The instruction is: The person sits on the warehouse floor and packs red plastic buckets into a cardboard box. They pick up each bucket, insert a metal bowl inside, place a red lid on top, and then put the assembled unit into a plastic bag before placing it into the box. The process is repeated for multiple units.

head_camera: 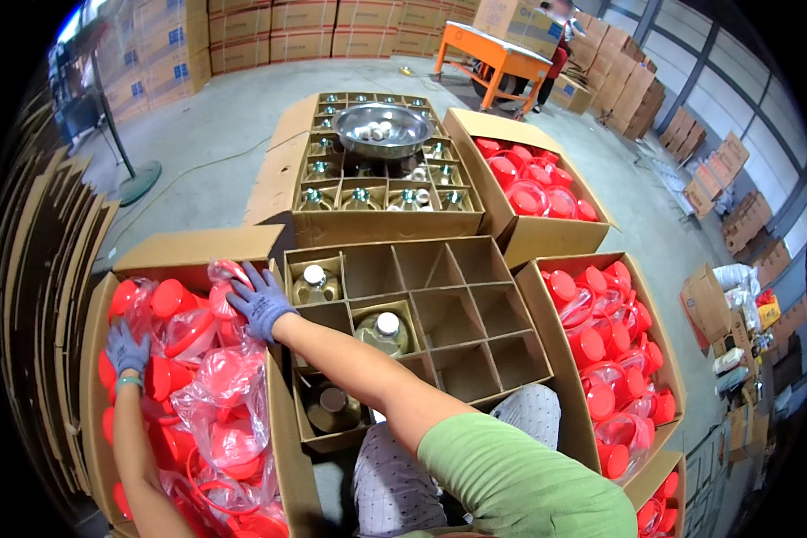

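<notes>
My left hand (128, 350), in a grey-blue glove, rests with fingers apart on red plastic pieces (168, 376) in the cardboard box (294, 464) at left. Clear plastic film (198, 397) covers many of them. My right hand (262, 306), gloved alike, reaches across to that box's far right corner. Its spread fingers touch a film-wrapped red piece (222, 299); I see no closed grip. Under my right arm stands a divided carton (437, 265). Inside are a white-capped clear bottle (315, 286) at its far left, another bottle (385, 335) mid-carton, and a shadowed bottle (334, 410) at the near left.
A steel bowl (410, 138) holding white caps sits on a carton (390, 222) of bottles ahead. More boxes of red pieces (595, 343) stand to the right. Flattened cardboard (47, 296) leans at left. Farther off, a person (565, 50) stands by an orange cart (491, 64).
</notes>
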Demonstrator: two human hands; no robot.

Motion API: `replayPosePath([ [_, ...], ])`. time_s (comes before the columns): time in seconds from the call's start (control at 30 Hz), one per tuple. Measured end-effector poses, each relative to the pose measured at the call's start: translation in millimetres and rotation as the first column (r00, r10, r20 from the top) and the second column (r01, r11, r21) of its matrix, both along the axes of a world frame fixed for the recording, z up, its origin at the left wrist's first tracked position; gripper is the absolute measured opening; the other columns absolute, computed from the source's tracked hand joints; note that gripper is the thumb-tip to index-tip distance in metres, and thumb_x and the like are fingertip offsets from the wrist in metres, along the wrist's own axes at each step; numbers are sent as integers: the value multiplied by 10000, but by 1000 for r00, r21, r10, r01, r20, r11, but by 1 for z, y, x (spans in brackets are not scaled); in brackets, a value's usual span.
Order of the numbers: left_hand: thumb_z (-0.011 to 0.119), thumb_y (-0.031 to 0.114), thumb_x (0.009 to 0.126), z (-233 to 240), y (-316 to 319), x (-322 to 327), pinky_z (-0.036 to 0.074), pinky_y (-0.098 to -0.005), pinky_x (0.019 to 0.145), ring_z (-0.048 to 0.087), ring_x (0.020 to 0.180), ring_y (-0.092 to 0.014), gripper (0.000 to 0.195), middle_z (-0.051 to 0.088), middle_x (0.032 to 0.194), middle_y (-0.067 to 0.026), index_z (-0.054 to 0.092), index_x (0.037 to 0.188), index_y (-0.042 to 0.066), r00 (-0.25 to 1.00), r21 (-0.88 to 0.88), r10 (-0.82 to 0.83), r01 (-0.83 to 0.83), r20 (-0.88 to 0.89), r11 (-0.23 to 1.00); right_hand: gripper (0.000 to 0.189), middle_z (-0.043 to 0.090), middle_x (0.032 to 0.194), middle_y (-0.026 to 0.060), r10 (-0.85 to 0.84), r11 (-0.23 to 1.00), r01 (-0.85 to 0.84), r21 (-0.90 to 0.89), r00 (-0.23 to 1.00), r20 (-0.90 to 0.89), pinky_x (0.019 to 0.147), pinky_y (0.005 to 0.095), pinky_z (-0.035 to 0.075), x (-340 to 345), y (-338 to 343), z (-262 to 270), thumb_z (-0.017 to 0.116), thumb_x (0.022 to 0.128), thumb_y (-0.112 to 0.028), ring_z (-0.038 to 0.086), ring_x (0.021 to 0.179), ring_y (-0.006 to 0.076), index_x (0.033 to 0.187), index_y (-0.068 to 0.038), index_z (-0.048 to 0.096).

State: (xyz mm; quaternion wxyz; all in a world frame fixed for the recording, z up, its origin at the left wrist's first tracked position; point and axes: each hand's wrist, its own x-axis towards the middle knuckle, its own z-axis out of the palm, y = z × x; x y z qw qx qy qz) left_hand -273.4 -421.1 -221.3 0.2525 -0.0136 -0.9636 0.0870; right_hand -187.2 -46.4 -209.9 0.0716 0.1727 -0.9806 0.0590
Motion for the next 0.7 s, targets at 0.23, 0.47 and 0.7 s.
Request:
replayPosePath([
  [0.23, 440, 552, 930, 19, 11, 13, 244, -622, 1127, 539, 1240, -320, 529, 619, 1278, -127, 645, 1213, 155, 812, 69, 21, -75, 584, 995, 652, 313, 1593, 67, -26, 999, 25, 30, 999, 27, 1187, 593, 100, -2, 7, -3, 560, 855, -440, 54, 1514, 388, 1465, -236, 453],
  [0.47, 422, 511, 951, 13, 7, 16, 299, -583, 1103, 578, 1186, -312, 488, 651, 1218, -131, 669, 1133, 132, 837, 95, -15, -44, 546, 994, 682, 322, 1585, 71, -21, 999, 21, 44, 1000, 21, 1188, 585, 117, -1, 5, -2, 600, 837, -464, 86, 1505, 395, 1461, -230, 455],
  [0.7, 358, 492, 980, 0, 2, 12, 368, -524, 1056, 615, 1118, -336, 503, 666, 1181, -147, 670, 1129, 127, 839, 62, 0, -41, 544, 997, 727, 359, 1553, 90, -20, 1000, 20, 8, 999, -44, 1186, 580, 146, -4, 5, -11, 672, 791, -467, 114, 1493, 414, 1443, -215, 474],
])
